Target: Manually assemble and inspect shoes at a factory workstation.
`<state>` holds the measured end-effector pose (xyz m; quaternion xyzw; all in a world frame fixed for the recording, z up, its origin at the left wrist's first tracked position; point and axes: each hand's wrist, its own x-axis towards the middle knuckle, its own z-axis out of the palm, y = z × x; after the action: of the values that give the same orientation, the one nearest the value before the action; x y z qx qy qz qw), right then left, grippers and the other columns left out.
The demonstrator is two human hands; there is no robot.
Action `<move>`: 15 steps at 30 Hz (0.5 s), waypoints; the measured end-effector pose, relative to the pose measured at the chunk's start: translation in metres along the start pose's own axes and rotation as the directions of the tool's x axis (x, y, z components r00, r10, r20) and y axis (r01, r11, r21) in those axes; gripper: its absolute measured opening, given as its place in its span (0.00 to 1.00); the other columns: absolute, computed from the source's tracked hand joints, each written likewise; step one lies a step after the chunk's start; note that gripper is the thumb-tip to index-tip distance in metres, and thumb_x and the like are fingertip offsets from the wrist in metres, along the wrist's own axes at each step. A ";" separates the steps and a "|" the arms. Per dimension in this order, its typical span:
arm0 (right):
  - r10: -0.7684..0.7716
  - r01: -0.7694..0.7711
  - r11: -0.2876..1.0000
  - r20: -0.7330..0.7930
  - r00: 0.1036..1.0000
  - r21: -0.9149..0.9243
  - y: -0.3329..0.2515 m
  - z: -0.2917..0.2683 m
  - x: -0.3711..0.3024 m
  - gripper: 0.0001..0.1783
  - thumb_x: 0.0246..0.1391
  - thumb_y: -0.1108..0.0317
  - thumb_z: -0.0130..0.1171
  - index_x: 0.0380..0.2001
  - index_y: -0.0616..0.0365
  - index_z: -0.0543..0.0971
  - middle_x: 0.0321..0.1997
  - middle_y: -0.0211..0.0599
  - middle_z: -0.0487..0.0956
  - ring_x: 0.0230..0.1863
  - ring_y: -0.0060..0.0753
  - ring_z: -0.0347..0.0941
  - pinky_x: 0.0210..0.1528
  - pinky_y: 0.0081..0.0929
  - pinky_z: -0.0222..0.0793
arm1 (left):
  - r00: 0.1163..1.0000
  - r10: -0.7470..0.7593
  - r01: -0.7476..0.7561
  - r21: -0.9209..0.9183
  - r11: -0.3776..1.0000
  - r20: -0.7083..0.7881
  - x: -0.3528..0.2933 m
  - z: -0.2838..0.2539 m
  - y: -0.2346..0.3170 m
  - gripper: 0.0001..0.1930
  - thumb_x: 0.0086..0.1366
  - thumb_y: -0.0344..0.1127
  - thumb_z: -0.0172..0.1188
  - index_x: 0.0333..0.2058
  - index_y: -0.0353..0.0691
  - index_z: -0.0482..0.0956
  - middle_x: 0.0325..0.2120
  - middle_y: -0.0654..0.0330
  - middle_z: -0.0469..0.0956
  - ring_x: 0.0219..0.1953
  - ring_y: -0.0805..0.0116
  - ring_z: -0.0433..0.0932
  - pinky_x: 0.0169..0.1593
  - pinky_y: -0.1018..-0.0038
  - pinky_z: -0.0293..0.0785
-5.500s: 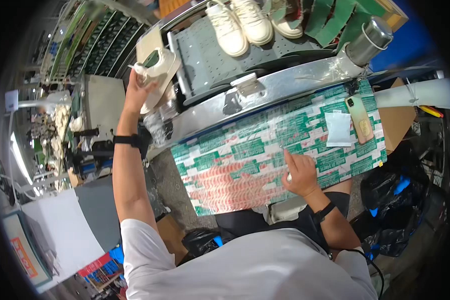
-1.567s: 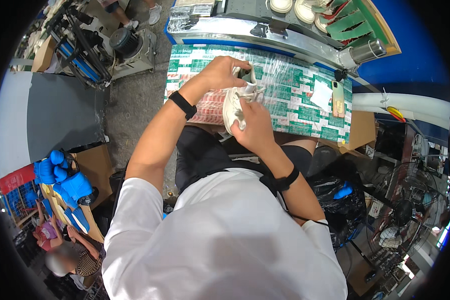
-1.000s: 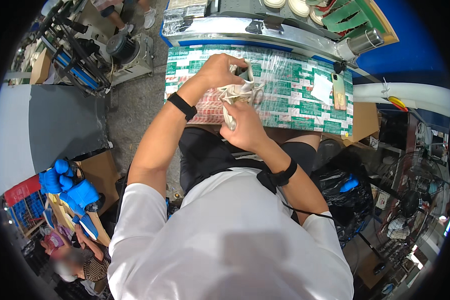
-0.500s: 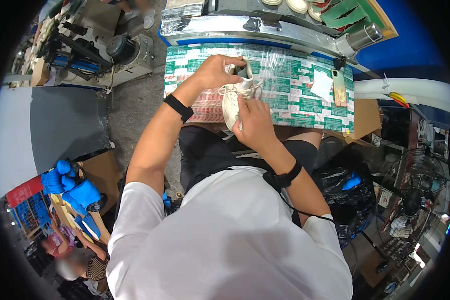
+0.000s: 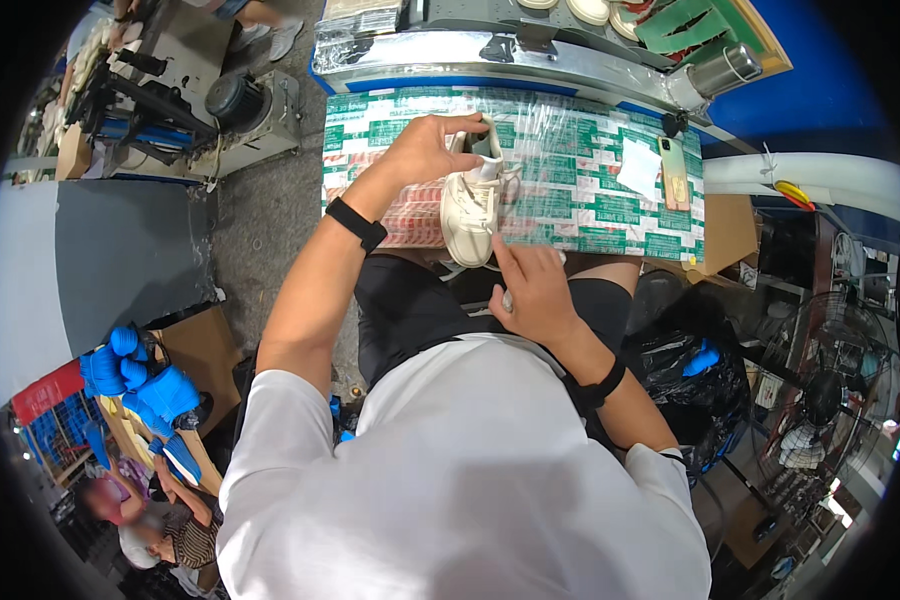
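A cream lace-up sneaker [image 5: 470, 222] rests on the board covered in green and white printed tape [image 5: 590, 215], its toe toward me and past the near edge. My left hand [image 5: 432, 150] grips its collar at the heel end, thumb and fingers on either side of the opening. Thin laces hang loosely at the sneaker's side. Beside the toe is my right hand [image 5: 537, 290], index finger stretched toward the sneaker and the other fingers curled. Something small and whitish peeks out of that hand, but its kind is unclear.
At the board's right lie a phone [image 5: 676, 172] and a white paper [image 5: 640, 168]. A metal-edged conveyor [image 5: 500, 50] carrying shoe parts runs behind. Black plastic bags [image 5: 685, 370] and a fan [image 5: 820, 400] stand to my right, a motor [image 5: 238, 97] far left. Other people sit lower left.
My right hand has come off the sneaker's lace area and moved down and right, beside the toe. My left hand keeps its grip at the collar.
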<state>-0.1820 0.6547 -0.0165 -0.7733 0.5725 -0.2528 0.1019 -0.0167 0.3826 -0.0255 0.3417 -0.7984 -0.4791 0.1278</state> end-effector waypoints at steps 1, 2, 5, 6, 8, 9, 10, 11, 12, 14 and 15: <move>-0.031 0.029 0.999 -0.105 0.994 -0.017 0.001 -0.001 0.007 0.49 0.47 0.70 0.71 0.76 0.66 0.72 0.53 0.46 0.78 0.52 0.52 0.75 0.60 0.50 0.70 | 1.000 -0.001 0.001 -0.010 1.000 0.008 0.000 -0.001 -0.002 0.30 0.63 0.35 0.80 0.65 0.46 0.87 0.73 0.60 0.79 0.68 0.59 0.83 0.73 0.64 0.76; -0.032 0.031 0.999 -0.105 0.994 -0.016 0.001 -0.001 0.015 0.49 0.47 0.70 0.71 0.76 0.66 0.72 0.53 0.46 0.78 0.52 0.52 0.75 0.60 0.50 0.70 | 1.000 -0.003 0.003 -0.019 1.000 0.014 -0.001 -0.002 -0.004 0.30 0.63 0.35 0.80 0.65 0.46 0.87 0.73 0.61 0.78 0.68 0.59 0.83 0.72 0.64 0.76; -0.028 0.020 0.999 -0.249 0.968 -0.036 0.002 0.007 0.043 0.46 0.46 0.68 0.70 0.72 0.70 0.73 0.49 0.47 0.77 0.50 0.53 0.75 0.57 0.50 0.69 | 0.998 -0.036 0.036 -0.002 0.999 0.043 -0.001 -0.002 0.005 0.31 0.65 0.35 0.80 0.67 0.46 0.86 0.75 0.63 0.76 0.69 0.60 0.82 0.73 0.63 0.76; 0.023 -0.026 1.000 -0.187 0.982 -0.016 0.008 0.021 0.046 0.45 0.47 0.68 0.70 0.72 0.69 0.74 0.51 0.47 0.78 0.51 0.54 0.75 0.58 0.50 0.70 | 0.998 -0.034 0.034 0.002 0.999 0.043 -0.001 -0.003 0.005 0.31 0.65 0.35 0.80 0.67 0.46 0.86 0.75 0.63 0.76 0.69 0.60 0.82 0.73 0.63 0.76; 0.072 -0.073 0.997 -0.122 0.990 0.000 0.015 0.036 0.049 0.44 0.47 0.68 0.71 0.71 0.67 0.75 0.52 0.47 0.78 0.52 0.55 0.75 0.59 0.51 0.70 | 0.991 -0.098 0.104 -0.063 0.993 0.093 0.001 -0.001 0.002 0.31 0.66 0.35 0.80 0.68 0.46 0.85 0.76 0.63 0.74 0.70 0.61 0.80 0.74 0.63 0.75; 0.075 -0.076 0.997 -0.110 0.991 -0.002 0.015 0.040 0.052 0.43 0.48 0.67 0.71 0.70 0.68 0.76 0.52 0.48 0.79 0.52 0.55 0.76 0.58 0.51 0.71 | 0.994 -0.060 0.061 -0.005 0.998 0.088 0.000 -0.003 0.001 0.32 0.66 0.35 0.80 0.68 0.46 0.84 0.77 0.63 0.73 0.71 0.60 0.80 0.74 0.62 0.75; 0.079 -0.080 0.997 -0.098 0.992 -0.005 0.014 0.043 0.055 0.42 0.48 0.66 0.71 0.69 0.69 0.77 0.51 0.49 0.79 0.52 0.56 0.76 0.58 0.51 0.71 | 0.994 -0.064 0.065 -0.005 0.998 0.085 -0.001 -0.002 0.000 0.32 0.66 0.35 0.80 0.68 0.46 0.84 0.77 0.63 0.73 0.71 0.60 0.80 0.74 0.62 0.75; 0.077 -0.077 0.997 -0.095 0.992 -0.002 0.014 0.046 0.058 0.42 0.48 0.66 0.71 0.69 0.69 0.77 0.51 0.49 0.79 0.52 0.56 0.76 0.58 0.51 0.71 | 0.998 -0.035 0.036 -0.017 0.999 0.059 -0.001 -0.001 0.000 0.32 0.66 0.36 0.81 0.68 0.46 0.85 0.76 0.62 0.74 0.71 0.60 0.80 0.74 0.63 0.75; 0.093 -0.088 0.995 -0.122 0.988 0.052 0.011 0.046 0.064 0.41 0.47 0.66 0.70 0.67 0.70 0.77 0.49 0.49 0.79 0.51 0.56 0.76 0.57 0.51 0.70 | 0.999 -0.006 0.007 -0.029 1.000 0.033 -0.001 0.002 -0.002 0.32 0.65 0.36 0.81 0.68 0.46 0.85 0.76 0.61 0.75 0.71 0.60 0.80 0.74 0.63 0.75; 0.113 -0.098 0.990 -0.144 0.983 0.106 -0.002 0.054 0.068 0.40 0.46 0.65 0.70 0.65 0.71 0.78 0.47 0.49 0.78 0.50 0.56 0.76 0.57 0.51 0.70 | 1.000 0.012 -0.012 0.002 1.000 0.003 0.000 0.007 -0.007 0.32 0.64 0.40 0.81 0.67 0.46 0.86 0.75 0.61 0.76 0.68 0.58 0.82 0.72 0.64 0.77; 0.058 -0.056 0.973 0.000 0.998 0.224 -0.013 0.062 0.066 0.39 0.47 0.66 0.70 0.64 0.71 0.79 0.47 0.50 0.79 0.50 0.57 0.76 0.57 0.51 0.71 | 0.999 0.035 -0.035 0.037 0.999 -0.021 0.003 0.009 -0.009 0.33 0.62 0.44 0.82 0.66 0.47 0.86 0.74 0.62 0.77 0.66 0.57 0.84 0.69 0.66 0.79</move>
<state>-0.1255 0.5889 -0.0456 -0.7393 0.5625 -0.3152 0.1939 -0.0202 0.3842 -0.0380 0.3351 -0.8116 -0.4582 0.1384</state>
